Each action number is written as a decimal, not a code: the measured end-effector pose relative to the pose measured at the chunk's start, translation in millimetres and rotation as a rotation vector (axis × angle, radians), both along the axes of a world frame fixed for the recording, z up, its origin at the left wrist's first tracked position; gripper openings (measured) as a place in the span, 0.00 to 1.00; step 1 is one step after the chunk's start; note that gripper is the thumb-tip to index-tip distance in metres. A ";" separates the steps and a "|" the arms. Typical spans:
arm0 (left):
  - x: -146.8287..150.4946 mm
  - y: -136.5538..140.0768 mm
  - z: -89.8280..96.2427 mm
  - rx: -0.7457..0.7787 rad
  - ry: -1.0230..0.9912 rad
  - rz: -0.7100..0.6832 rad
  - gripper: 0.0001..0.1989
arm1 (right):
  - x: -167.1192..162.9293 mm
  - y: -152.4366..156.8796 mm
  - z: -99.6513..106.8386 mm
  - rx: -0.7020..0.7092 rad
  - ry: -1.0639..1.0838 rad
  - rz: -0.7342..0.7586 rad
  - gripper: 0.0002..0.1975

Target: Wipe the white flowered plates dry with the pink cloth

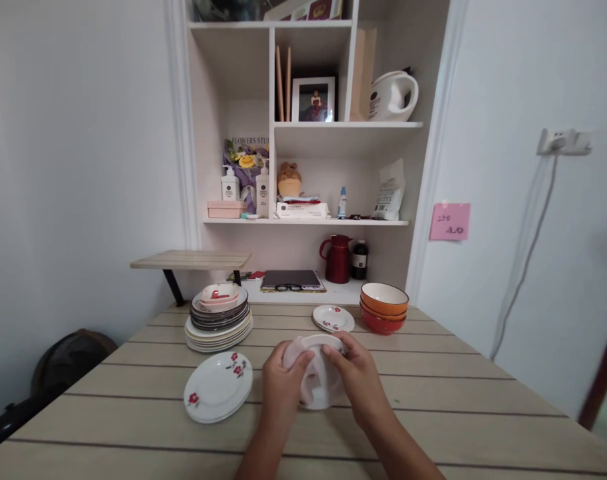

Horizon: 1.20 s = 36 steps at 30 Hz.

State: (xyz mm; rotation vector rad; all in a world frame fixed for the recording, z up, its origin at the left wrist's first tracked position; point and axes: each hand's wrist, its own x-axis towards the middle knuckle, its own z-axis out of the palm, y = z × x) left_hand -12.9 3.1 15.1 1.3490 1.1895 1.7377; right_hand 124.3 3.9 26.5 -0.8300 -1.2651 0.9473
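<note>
And the left hand (283, 373) pinches pale cloth (292, 353) against the white plate (328, 393) the right hand (357, 373) grips, wiping seemingly unfinished, whether the floral plates (216, 387) are done unclear

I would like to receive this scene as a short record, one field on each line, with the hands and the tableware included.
left hand: holds a pale cloth against the white plate
right hand: grips the white plate
table left, far: tall stack of dishes
table left, near: larger flowered plates
beyond hands: small flowered plates
table right, far: stacked orange and red bowls
</note>
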 end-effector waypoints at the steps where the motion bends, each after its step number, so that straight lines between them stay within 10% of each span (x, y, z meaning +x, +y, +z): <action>1: 0.2 -0.1 1.4 -0.018 -0.047 -0.010 0.13 | -1.7 -0.4 -0.5 -0.031 0.062 0.008 0.11; 13: 12.2 -5.8 0.1 -0.089 -0.253 -0.085 0.19 | -7.4 7.5 -3.7 -0.250 0.639 0.015 0.22; 28: -4.5 -4.1 1.3 0.188 0.279 0.080 0.05 | 13.2 0.9 9.1 0.061 -0.200 -0.019 0.07; 36: -4.8 -3.7 4.3 0.065 -0.042 0.003 0.14 | -3.6 -2.5 3.0 -0.025 0.133 0.093 0.13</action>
